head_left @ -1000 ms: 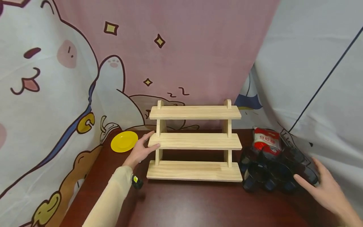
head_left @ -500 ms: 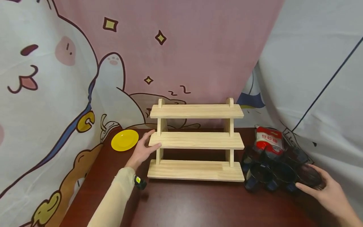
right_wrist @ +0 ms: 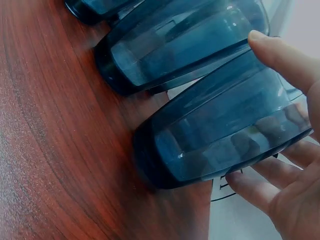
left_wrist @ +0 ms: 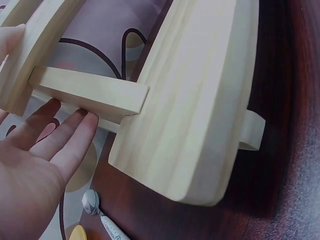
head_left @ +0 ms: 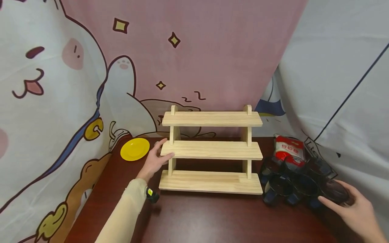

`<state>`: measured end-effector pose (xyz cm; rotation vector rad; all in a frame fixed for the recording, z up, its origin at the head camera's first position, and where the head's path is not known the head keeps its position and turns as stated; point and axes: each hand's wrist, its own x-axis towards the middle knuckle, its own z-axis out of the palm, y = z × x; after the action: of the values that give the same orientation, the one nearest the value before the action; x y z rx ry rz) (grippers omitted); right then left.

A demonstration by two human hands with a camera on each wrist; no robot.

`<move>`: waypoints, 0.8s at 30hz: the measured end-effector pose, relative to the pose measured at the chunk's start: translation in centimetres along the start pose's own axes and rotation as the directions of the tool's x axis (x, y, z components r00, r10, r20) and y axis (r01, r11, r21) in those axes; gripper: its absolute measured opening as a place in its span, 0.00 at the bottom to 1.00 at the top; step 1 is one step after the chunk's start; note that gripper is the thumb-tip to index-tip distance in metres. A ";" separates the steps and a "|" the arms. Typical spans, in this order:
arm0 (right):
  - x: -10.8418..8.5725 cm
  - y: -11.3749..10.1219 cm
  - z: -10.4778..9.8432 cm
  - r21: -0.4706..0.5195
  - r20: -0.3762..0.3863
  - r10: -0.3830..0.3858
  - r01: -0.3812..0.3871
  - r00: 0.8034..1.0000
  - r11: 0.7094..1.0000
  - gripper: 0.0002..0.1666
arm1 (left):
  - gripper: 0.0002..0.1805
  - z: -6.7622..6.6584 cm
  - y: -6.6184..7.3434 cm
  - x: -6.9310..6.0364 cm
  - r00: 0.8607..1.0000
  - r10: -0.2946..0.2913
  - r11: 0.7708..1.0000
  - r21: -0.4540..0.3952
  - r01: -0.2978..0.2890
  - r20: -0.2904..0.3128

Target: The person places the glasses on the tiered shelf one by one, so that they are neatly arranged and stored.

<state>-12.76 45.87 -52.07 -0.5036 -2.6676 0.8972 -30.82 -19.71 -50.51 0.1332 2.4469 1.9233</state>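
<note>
A three-tier wooden display shelf [head_left: 211, 149] stands on the dark red table. My left hand [head_left: 154, 162] holds the left end of its middle tier, thumb on the front edge. In the left wrist view, the fingertips [left_wrist: 89, 119] touch the upright post. On the right, my right hand [head_left: 355, 206] grips a dark blue drinking glass [right_wrist: 215, 125], thumb near the rim and fingers around the far side. That glass tilts slightly, and its base is at or near the tabletop. Several similar glasses [head_left: 305, 185] stand close together just left of it.
Behind the glasses lies a red and white sugar bag [head_left: 288, 147]. A yellow plate [head_left: 135, 149] sits at the back left. Near the shelf's left side is a spoon-like utensil [left_wrist: 91, 201]. Printed cloth [head_left: 218, 60] hangs behind and along both sides.
My right hand has closed around the outermost glass and shifted it slightly right, away from the others. My left hand has stayed on the shelf. The view has shifted a little.
</note>
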 end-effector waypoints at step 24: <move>0.0 -5.8 -6.2 0.355 -0.303 -0.230 0.334 0.925 0.873 0.54 | 0.46 0.3 2.6 -1.1 0.999 -0.032 0.999 -0.028 0.033 0.027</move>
<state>-11.85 44.76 -43.73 -0.1098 -2.1692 1.1594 -29.57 -18.95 -48.13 0.1172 2.3895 1.9292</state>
